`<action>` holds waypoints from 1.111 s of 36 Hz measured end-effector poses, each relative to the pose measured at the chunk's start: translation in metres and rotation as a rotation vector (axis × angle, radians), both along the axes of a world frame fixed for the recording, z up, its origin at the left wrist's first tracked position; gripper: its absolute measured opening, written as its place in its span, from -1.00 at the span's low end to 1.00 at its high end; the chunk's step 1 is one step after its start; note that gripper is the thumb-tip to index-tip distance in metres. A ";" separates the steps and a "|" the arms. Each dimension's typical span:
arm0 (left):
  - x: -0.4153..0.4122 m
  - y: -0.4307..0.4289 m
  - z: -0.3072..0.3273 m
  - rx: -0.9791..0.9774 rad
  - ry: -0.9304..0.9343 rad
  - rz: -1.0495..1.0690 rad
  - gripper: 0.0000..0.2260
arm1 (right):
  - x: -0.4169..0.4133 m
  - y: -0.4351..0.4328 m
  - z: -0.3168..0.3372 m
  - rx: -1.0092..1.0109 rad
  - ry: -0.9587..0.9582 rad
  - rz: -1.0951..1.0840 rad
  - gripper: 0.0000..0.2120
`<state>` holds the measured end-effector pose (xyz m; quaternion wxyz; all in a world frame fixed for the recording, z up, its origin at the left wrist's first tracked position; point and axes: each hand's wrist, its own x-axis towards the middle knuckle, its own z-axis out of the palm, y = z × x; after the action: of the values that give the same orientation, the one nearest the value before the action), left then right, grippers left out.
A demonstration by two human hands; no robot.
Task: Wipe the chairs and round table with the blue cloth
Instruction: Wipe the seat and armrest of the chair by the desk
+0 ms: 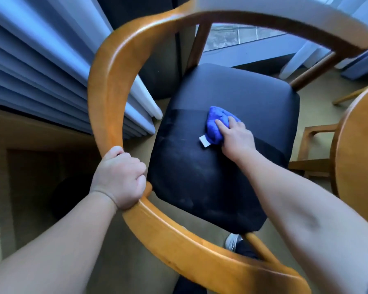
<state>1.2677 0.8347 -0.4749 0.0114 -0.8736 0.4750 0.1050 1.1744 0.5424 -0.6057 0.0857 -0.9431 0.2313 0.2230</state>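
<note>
On the dark seat point(200, 187) of the wooden chair point(179, 240), a little past its middle, sits the blue cloth point(214, 130). It is bunched into a wad under the right grip point(236, 136), which holds it and presses it down onto the upholstery. A white tag point(204, 142) pokes out at the cloth's near edge. The left grip point(118, 179) is closed tight round the curved rail point(106, 81) on the chair's left side, steadying the frame.

A pale, dusty haze lies over the near half of the seat, so the wipe looks only partly done — a judgement from the marks alone. To do this step well, I would flatten the wad so more cloth meets the pad. Then I would draw it in long, overlapping strokes from the far edge towards the body, working into the corners and along the pad's edges. Firm, even pressure matters, and the left grip should hold the rail fast so the chair does not skate on the floor. The rail itself, the second chair point(310, 145) and the round worktop point(359, 158) at the right appear yet to be wiped — though I cannot tell that for sure.
</note>
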 end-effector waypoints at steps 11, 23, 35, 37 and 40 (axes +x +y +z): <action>-0.002 -0.001 0.001 0.024 -0.052 -0.021 -0.73 | -0.104 -0.053 0.010 -0.057 0.045 -0.329 -0.29; -0.003 -0.003 0.001 -0.001 -0.061 -0.016 -0.70 | -0.156 -0.047 0.017 0.023 0.101 -0.661 -0.28; -0.003 -0.003 0.001 0.042 -0.039 0.006 -0.71 | -0.145 -0.032 0.027 0.052 0.029 -0.703 -0.26; -0.004 -0.002 0.002 0.053 -0.026 0.009 -0.70 | -0.139 -0.027 0.033 0.059 0.036 -0.660 -0.26; -0.005 -0.001 0.003 0.083 -0.006 -0.014 -0.71 | -0.125 -0.018 0.041 0.086 0.040 -0.561 -0.26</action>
<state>1.2624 0.8336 -0.4721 0.0498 -0.8694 0.4763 0.1220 1.0493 0.5247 -0.5643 0.1793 -0.8332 0.4752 0.2188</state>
